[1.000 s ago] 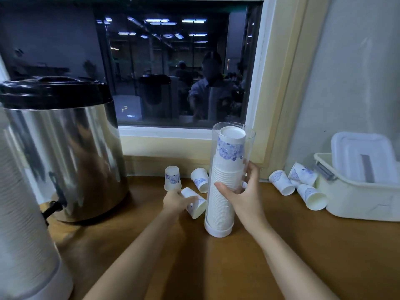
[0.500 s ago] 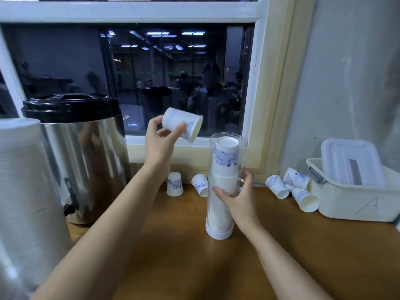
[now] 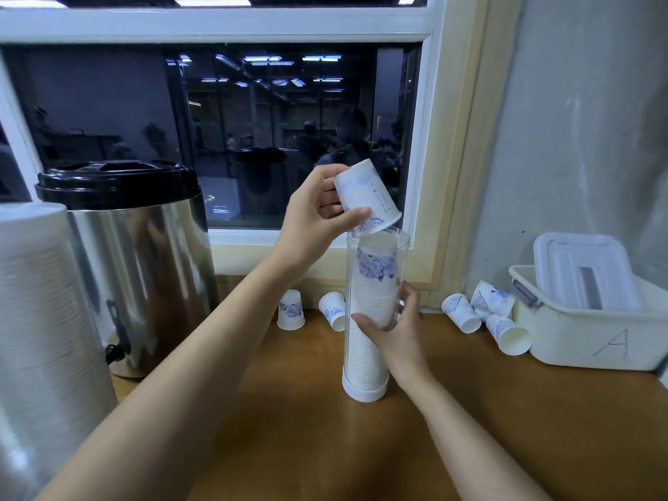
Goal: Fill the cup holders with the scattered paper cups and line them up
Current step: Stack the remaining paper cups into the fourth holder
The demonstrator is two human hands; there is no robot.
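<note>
The right hand [image 3: 394, 332] curls around the tall clear plastic cup holder [image 3: 364, 391], which stands upright on the brown wooden table [image 3: 325, 446], nearly full. Just above its open top, the left hand [image 3: 312, 220] grasps a tilted, upside-down white blue-printed paper cup [image 3: 367, 200]. Behind the holder is a dark window [image 3: 108, 103].
</note>
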